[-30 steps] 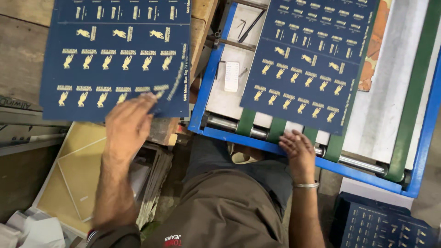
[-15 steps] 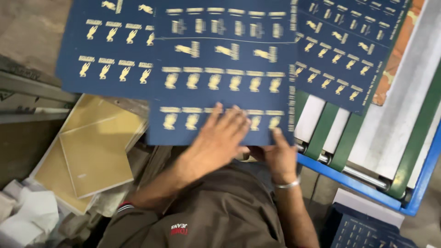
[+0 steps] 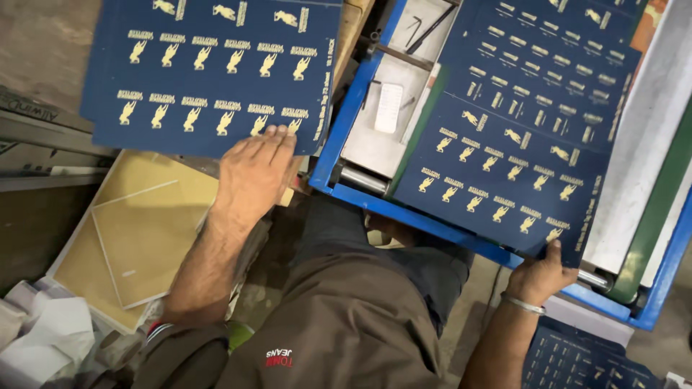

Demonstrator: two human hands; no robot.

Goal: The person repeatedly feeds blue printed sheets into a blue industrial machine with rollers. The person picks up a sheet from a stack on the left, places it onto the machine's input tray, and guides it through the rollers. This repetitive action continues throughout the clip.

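Head view: looking straight down over the person's lap at two work surfaces, one on each side.
Left hand (image 3: 256, 169): palm down, fingers straight and held close together, fingertips resting on the near edge of the left navy sheet (image 3: 209, 72) — flat contact, nothing pinched.
Left navy sheet: dark blue printed sheet with rows of small gold figures; it lies flat on top of a stack of like sheets at upper left, edges nearly flush with those beneath.
Right hand (image 3: 540, 274): below the near corner of the right navy sheet (image 3: 519, 137), thumb on top of the corner, other fingers hidden under it — pinching that corner.
Right navy sheet: same blue-and-gold print, lying tilted across the blue-framed machine bed (image 3: 346, 137); its near corner overhangs the frame's front rail where the hand grips it.
Machine bed: blue metal frame, pale tray inside with a small white block (image 3: 389, 108) and dark rods at its far end; a green belt (image 3: 649, 238) and a steel roller run along the right side.
Yellow boards (image 3: 137, 230): flat yellowish sheets on the floor under the left forearm, well below the stack.
White crumpled paper (image 3: 50, 338): lower left corner, beside the yellow boards.
Lower right: more dark blue printed sheets (image 3: 577, 360) just past the right wrist, which wears a metal bangle (image 3: 524, 305).
Lap: brown trousers fill the bottom centre.
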